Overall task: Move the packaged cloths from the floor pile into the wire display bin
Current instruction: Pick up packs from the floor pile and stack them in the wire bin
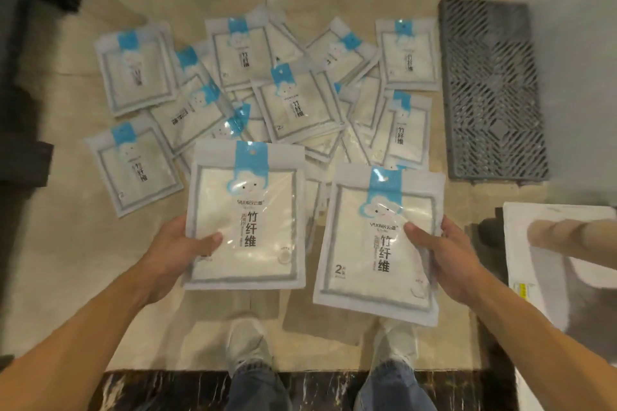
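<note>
The beige floor fills most of the view, with a dark marbled strip along its near edge. A loose pile of packets lies spread across it ahead of the person, many overlapping, each white with a blue tab and a cloud face. To the right of the pile, apart from it, a grey plastic grate lies flat on the floor. A dark shape runs along the left edge, too blurred to name. At the right edge sits a white box with a pale rod across it.

Two packets are lifted above the floor, side by side and not touching. The left hand pinches the left packet at its left edge, thumb on the front, fingers behind. The right hand pinches the right packet at its right edge in the same way. Below them stand two pale shoes and blue jean cuffs.

No wire bin is in view.
</note>
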Demonstrator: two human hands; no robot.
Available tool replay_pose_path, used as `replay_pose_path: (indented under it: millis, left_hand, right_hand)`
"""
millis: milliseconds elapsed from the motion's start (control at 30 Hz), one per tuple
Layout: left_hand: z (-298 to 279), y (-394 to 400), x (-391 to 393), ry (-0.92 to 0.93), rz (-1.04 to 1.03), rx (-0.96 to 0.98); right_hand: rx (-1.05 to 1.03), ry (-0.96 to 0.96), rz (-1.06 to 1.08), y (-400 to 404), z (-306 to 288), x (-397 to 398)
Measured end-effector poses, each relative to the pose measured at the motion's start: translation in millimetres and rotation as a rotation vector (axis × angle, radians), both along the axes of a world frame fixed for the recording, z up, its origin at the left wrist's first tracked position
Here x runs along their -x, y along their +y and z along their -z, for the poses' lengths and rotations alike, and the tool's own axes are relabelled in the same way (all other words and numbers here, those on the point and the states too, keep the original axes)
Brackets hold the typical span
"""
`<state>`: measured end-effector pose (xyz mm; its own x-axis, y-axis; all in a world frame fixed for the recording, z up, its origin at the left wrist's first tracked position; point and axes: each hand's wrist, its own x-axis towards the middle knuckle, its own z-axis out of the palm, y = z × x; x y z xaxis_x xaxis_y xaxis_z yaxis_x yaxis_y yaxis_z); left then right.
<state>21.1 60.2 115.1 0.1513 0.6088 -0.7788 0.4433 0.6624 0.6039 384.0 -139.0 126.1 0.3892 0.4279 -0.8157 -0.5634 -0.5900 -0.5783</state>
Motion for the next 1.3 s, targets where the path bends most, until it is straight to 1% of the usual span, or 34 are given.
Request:
replay_pose_path:
  millis: [100, 300, 367, 433, 533, 667, 800, 967, 1100, 1300]
  left_hand:
    - [-90.1, 13.7, 12.8, -0.062, -0.045, -0.005]
    - [-296.5, 37.1, 51.5, -0.157, -0.178, -0.138]
    - [-353.5, 40.6, 68.1, -0.168, -0.172, -0.162]
    - [-421.2, 39.7, 93.6, -0.198, -0.181, -0.180]
    - [-511.4, 26.4, 132.4, -0.236, -0.231, -0.246]
    - [-602.9, -7.6, 182.9, -0.271, -0.345, -0.362]
    - [-674.9, -49.1, 233.7, -0.253, -0.441, -0.470]
    - [-729.2, -123.1, 272.6, -0.194, -0.662, -0.602]
    - [-747.2, -200.6, 278.6, -0.206, -0.842, -0.663]
    - [-754.6, -326.6, 275.5, -0.147, -1.122, -0.761]
  right_hand:
    - [-0.028, -0.009, -0.064, 33.9, -87.5, -6.6]
    - [-0.085, -0.047, -0.164, 96.7, -294.8, 2.2]
    - [-0.152, -0.037, -0.201, 113.9, -344.1, 5.6]
    - [-0.176, -0.037, -0.253, 132.6, -419.4, 30.1]
    - [-0.221, -0.087, -0.352, 153.3, -515.9, 66.6]
    - [-0.314, -0.085, -0.473, 176.7, -605.4, 118.5]
    - [-0.423, -0.070, -0.606, 195.3, -674.6, 169.3]
    - [-0.522, -0.027, -0.787, 212.2, -726.6, 223.5]
    - [-0.566, 0.019, -1.007, 207.9, -752.2, 271.6]
    - [-0.645, 0.129, -1.221, 170.5, -762.3, 338.6]
